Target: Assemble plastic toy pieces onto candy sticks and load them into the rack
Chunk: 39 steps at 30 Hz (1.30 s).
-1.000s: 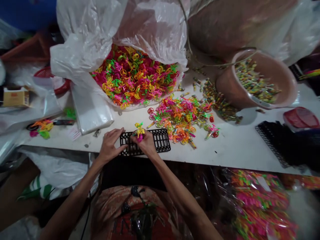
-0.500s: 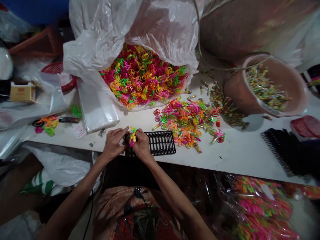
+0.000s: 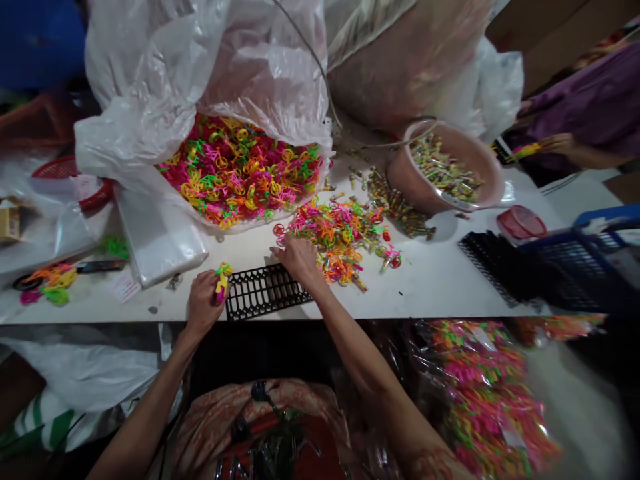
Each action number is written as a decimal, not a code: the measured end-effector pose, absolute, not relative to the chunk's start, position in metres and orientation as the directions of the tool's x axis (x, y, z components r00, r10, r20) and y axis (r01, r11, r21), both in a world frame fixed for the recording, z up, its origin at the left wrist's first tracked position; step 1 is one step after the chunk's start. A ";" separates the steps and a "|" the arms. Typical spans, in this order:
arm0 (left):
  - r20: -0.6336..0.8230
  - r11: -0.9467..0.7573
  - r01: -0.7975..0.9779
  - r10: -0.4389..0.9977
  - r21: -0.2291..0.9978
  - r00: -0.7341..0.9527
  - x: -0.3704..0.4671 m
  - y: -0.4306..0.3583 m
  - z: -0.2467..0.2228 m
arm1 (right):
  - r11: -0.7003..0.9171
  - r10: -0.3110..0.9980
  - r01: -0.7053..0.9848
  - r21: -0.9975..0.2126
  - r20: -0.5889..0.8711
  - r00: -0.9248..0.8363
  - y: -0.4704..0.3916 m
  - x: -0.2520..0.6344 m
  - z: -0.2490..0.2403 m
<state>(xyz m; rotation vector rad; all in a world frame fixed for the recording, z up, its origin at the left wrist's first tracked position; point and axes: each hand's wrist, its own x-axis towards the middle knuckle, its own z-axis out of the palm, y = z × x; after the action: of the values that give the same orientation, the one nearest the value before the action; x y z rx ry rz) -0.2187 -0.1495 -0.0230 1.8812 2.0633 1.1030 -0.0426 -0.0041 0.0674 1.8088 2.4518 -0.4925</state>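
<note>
My left hand (image 3: 203, 301) is closed around a small yellow plastic toy piece (image 3: 223, 279) with green and magenta parts, at the left end of a black plastic grid rack (image 3: 250, 292). The rack lies on the white table near its front edge. My right hand (image 3: 300, 259) is over the rack's right end, at the left edge of a loose pile of bright plastic pieces (image 3: 345, 230). Its fingers are partly spread, and I see nothing held in them.
Behind lies a large clear bag (image 3: 260, 80) full of colourful plastic pieces. A pink bucket (image 3: 400, 167) of small tubes stands right of it, with more black racks (image 3: 493, 267) and a blue basket (image 3: 590, 260) beyond. Flat plastic bags (image 3: 160, 233) lie left. A person's hand (image 3: 557, 143) shows far right.
My hands have moved apart. The right one has let go of the yellow piece and gone right to the pile, while the left keeps the piece. The view has swung to the right.
</note>
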 end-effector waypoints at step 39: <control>-0.046 -0.047 -0.163 0.852 0.986 -0.522 -0.153 -0.121 0.020 | 0.043 0.961 0.269 -0.962 -0.034 -0.276 -0.082 -0.044 0.008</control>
<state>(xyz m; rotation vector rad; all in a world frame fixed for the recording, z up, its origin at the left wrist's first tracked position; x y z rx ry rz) -0.1525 -0.1211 0.0195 0.7655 1.4590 1.6761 -0.0438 -0.0825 0.0081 2.0131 2.6013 -2.0246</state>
